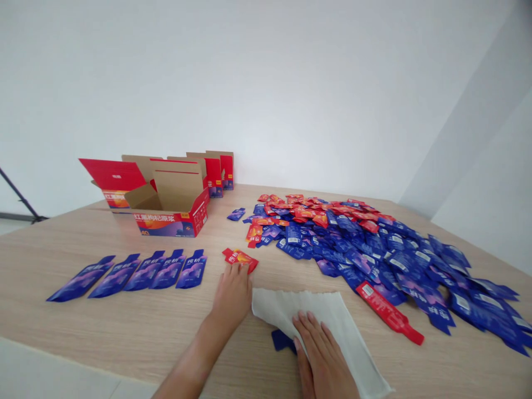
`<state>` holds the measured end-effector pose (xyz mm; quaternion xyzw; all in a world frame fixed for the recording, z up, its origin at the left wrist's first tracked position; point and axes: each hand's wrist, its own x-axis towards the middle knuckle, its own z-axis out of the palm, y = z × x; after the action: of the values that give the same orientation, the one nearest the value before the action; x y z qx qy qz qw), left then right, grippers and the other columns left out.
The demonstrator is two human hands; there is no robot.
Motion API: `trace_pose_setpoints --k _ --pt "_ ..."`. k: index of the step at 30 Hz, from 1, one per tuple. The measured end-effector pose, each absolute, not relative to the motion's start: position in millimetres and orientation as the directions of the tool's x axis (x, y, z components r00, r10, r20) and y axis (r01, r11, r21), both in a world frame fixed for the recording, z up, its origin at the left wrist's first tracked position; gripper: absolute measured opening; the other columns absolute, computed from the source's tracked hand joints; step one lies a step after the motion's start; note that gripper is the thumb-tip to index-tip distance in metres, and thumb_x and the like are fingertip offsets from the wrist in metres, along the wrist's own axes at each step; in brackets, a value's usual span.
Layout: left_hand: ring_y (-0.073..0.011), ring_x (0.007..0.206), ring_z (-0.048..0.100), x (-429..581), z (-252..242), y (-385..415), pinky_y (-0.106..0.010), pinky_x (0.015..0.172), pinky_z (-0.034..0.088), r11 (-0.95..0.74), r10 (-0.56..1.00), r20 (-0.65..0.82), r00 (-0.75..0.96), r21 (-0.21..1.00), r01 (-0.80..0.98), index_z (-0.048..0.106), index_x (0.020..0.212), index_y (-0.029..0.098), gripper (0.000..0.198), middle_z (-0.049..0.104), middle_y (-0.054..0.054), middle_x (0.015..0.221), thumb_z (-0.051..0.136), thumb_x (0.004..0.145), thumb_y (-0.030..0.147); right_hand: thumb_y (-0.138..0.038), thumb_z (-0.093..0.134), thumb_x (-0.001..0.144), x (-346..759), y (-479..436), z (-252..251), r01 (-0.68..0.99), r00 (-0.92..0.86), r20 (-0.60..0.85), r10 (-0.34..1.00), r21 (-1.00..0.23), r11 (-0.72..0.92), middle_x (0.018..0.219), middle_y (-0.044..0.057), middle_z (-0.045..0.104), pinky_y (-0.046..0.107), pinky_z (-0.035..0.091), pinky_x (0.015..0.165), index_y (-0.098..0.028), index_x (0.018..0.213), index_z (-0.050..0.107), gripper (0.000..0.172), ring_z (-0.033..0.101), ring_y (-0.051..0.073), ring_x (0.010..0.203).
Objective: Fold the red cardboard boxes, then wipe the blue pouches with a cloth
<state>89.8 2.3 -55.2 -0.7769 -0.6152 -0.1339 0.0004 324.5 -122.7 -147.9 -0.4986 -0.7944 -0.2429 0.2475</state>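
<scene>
My left hand lies on the light wood table, its fingertips closed on a small red sachet. My right hand rests flat, fingers spread, on a white paper wipe. A dark blue sachet pokes out from under the wipe's left edge, partly hidden. To the left of my hands, several blue sachets lie side by side in a row. A long red sachet lies at the near edge of a large heap of blue and red sachets.
An open red-and-kraft cardboard box stands at the table's back left, with more red cartons behind it against the white wall. One blue sachet lies apart from the heap. A dark stand leg shows at far left.
</scene>
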Motion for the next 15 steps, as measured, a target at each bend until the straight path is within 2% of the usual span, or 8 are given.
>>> trace_pose_setpoints --k 4,9,15 --pt "-0.0284 0.129 0.056 93.5 -53.1 20.7 -0.045 0.106 0.046 -0.275 0.951 0.194 0.241 0.173 0.946 0.059 0.139 0.015 0.039 0.063 -0.015 0.136 0.044 0.104 0.024 -0.034 0.053 0.106 324.3 -120.3 -151.1 0.913 -0.377 0.662 0.648 0.149 0.379 0.146 0.009 0.066 0.039 0.062 0.097 -0.016 0.152 0.053 0.05 0.069 0.028 0.128" --pt "-0.0294 0.13 0.058 96.4 -56.7 37.8 -0.055 0.108 0.05 -0.323 0.934 0.218 0.283 0.174 0.93 0.058 0.138 0.02 0.044 0.06 -0.011 0.142 0.065 0.1 0.04 -0.035 0.053 0.106 324.4 -117.4 -155.5 0.917 -0.37 0.663 0.651 0.147 0.371 0.145 0.007 0.067 0.037 0.06 0.098 -0.02 0.153 0.054 0.049 0.069 0.026 0.127" --pt "-0.0283 0.125 0.062 105.8 -63.0 64.4 -0.054 0.104 0.054 -0.333 0.926 0.248 0.284 0.186 0.924 0.06 0.136 0.021 0.044 0.061 -0.011 0.141 0.068 0.098 0.042 -0.034 0.047 0.108 323.9 -115.3 -150.2 0.907 -0.41 0.689 0.598 0.239 0.346 0.139 0.007 0.071 0.036 0.059 0.095 -0.016 0.143 0.062 0.042 0.072 0.024 0.122"
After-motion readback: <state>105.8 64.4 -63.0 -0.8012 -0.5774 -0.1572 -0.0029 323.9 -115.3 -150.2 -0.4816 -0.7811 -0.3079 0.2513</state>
